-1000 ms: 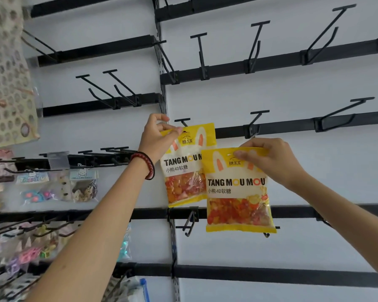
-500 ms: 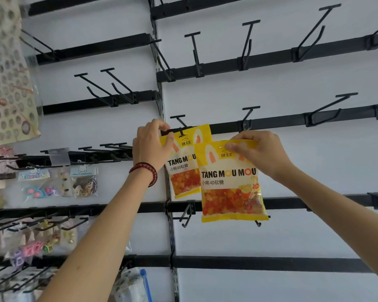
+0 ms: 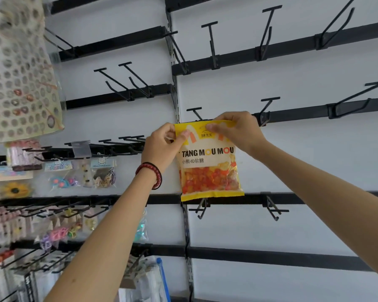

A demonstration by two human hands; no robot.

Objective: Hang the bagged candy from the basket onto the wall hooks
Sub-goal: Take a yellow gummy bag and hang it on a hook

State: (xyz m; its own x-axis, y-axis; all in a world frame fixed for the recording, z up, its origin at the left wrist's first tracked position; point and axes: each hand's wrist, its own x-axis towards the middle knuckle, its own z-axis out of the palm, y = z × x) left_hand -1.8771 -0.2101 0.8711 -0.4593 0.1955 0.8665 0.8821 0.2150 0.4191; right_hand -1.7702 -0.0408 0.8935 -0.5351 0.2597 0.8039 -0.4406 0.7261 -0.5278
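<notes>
Both hands pinch the top edge of the yellow candy bag [image 3: 210, 171] — the left hand [image 3: 159, 147] at its upper left corner, the right hand [image 3: 238, 134] near the upper right, thumbs on the front. The bag hangs upright against the white wall [image 3: 314, 160], its top just under a black hook [image 3: 196, 112]; whether it is on the hook is hidden. A red bead bracelet [image 3: 151, 174] circles the left wrist — packaged trinkets [image 3: 100, 173] hang further left.

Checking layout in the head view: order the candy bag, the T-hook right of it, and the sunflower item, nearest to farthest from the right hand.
1. Candy bag, pinched in the right hand.
2. T-hook, just upper right.
3. Sunflower item, far left.
</notes>
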